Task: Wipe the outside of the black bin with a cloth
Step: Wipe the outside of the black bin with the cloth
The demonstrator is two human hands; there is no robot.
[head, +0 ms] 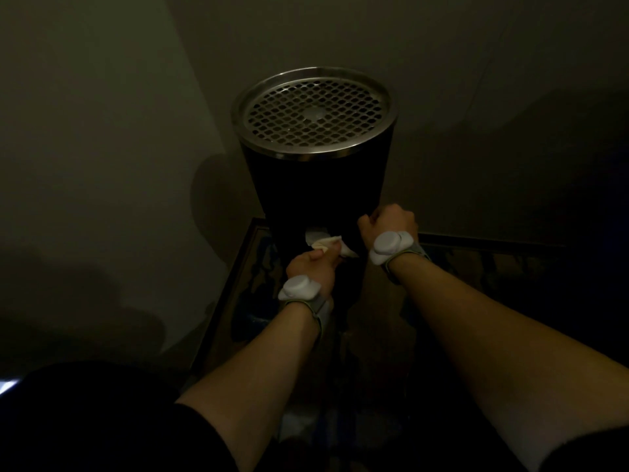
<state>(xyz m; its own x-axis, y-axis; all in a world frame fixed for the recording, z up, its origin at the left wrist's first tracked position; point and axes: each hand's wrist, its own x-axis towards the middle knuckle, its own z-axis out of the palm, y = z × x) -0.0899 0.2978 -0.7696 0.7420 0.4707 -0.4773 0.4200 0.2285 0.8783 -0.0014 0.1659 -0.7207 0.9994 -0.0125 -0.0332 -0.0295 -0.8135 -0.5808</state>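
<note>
The black bin (316,185) stands upright in a dim corner, a tall cylinder with a steel rim and a perforated metal top (315,112). My left hand (311,270) is closed on a pale cloth (323,245) and presses it against the bin's lower front. My right hand (388,223) rests against the bin's lower right side, fingers curled around the wall; the bin hides the fingertips. Both wrists carry white sensor bands.
Walls close in behind and to the left of the bin (102,165). A dark patterned carpet with a lighter border (235,294) covers the floor under the bin and my arms. The scene is very dark low down.
</note>
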